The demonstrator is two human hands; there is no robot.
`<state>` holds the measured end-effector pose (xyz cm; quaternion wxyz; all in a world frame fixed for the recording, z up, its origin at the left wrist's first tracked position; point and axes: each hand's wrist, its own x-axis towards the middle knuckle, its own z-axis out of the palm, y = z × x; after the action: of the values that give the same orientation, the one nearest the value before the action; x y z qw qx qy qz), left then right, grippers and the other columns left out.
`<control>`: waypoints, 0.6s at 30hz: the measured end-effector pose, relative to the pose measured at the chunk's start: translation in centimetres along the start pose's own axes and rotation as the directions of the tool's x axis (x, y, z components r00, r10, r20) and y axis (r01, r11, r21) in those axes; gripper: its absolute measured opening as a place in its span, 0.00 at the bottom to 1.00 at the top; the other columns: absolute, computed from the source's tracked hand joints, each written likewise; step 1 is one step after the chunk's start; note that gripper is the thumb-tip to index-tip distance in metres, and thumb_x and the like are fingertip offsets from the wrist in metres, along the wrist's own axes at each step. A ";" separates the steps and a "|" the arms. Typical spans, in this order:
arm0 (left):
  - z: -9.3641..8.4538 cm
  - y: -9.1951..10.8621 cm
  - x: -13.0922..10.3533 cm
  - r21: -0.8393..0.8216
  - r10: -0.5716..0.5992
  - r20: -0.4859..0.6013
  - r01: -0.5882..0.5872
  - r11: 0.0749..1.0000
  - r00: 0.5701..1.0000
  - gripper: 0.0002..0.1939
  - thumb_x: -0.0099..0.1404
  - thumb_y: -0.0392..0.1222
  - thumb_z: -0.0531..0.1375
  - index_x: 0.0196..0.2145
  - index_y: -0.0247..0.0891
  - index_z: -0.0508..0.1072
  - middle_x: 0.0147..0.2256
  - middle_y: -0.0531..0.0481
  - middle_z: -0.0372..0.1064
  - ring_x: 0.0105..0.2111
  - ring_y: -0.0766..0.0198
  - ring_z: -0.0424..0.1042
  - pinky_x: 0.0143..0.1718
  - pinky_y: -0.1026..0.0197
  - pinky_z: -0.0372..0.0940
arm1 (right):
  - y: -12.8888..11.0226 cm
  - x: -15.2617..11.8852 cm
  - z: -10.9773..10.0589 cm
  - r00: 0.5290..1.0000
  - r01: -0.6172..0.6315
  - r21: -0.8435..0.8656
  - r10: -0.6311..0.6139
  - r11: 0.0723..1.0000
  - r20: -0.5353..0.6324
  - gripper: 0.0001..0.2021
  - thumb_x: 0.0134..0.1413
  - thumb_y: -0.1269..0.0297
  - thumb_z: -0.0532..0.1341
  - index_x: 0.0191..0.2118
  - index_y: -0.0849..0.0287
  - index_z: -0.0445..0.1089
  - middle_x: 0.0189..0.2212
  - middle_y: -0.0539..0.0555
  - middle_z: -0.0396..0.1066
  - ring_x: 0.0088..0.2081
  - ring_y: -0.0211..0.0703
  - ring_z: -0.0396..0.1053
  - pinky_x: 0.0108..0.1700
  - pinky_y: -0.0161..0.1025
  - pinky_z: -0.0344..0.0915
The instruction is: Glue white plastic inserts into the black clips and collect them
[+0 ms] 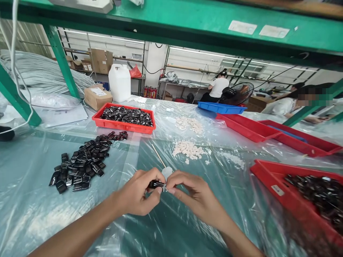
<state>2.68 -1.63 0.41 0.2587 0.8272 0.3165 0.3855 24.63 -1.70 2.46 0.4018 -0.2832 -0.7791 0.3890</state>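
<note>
My left hand [139,194] is closed around a small glossy black plastic part [154,184], which points to the right. At the part's right end is a small pale piece [164,187]. My right hand [194,195] pinches at that end with thumb and forefinger, and its fingertips hide most of what is between them. Just behind the fingertips is a whitish translucent round thing [167,172], with a thin wooden stick [158,155] running away from it. A heap of similar black parts [83,162] lies to the left. Beyond my hands lies a pile of small pale pieces [189,150].
A red tray [123,126] full of black parts stands at the back left; another red tray [268,178] is at right. Blue [222,108] and red trays [246,128] sit behind. A white jug [119,84] stands farther back. Green shelf beam [187,26] crosses above. Co-workers sit beyond.
</note>
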 end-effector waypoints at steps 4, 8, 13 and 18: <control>0.0 0.6 -0.1 0.015 -0.038 0.018 0.038 0.999 0.999 0.01 0.66 0.38 0.53 0.36 0.44 0.63 0.22 0.58 0.56 0.19 0.67 0.55 0.19 0.65 0.53 | 0.2 0.0 0.2 0.999 0.022 0.016 -0.023 1.000 0.036 0.04 0.64 0.68 0.63 0.38 0.50 0.73 0.34 0.48 0.74 0.36 0.38 0.70 0.39 0.35 0.65; 0.0 0.6 0.0 -0.046 -0.039 0.040 0.041 0.998 0.998 0.04 0.64 0.37 0.55 0.37 0.43 0.61 0.23 0.60 0.54 0.19 0.69 0.53 0.18 0.66 0.52 | 0.2 0.1 0.2 0.998 0.025 0.018 -0.026 1.000 0.049 0.04 0.65 0.68 0.62 0.38 0.50 0.72 0.34 0.48 0.72 0.36 0.37 0.69 0.39 0.35 0.64; 0.0 0.8 0.0 -0.132 -0.074 0.071 0.083 0.988 0.995 0.08 0.64 0.35 0.56 0.38 0.44 0.59 0.24 0.61 0.52 0.18 0.70 0.51 0.17 0.67 0.50 | 0.1 0.2 0.1 0.997 0.025 0.024 -0.026 0.999 0.069 0.03 0.64 0.66 0.63 0.37 0.51 0.72 0.35 0.49 0.70 0.38 0.39 0.68 0.41 0.37 0.64; -0.2 1.5 0.1 -0.191 -0.094 0.111 0.114 0.975 0.989 0.09 0.64 0.36 0.56 0.38 0.44 0.58 0.25 0.60 0.59 0.19 0.70 0.53 0.17 0.66 0.51 | 0.3 -0.3 0.5 0.991 -0.110 0.272 0.083 0.956 0.107 0.02 0.63 0.62 0.64 0.38 0.53 0.72 0.37 0.51 0.70 0.34 0.39 0.70 0.38 0.38 0.70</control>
<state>3.06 -2.51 1.56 0.3747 0.7984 0.3062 0.3583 24.35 -1.97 1.93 0.3807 -0.2431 -0.7203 0.5264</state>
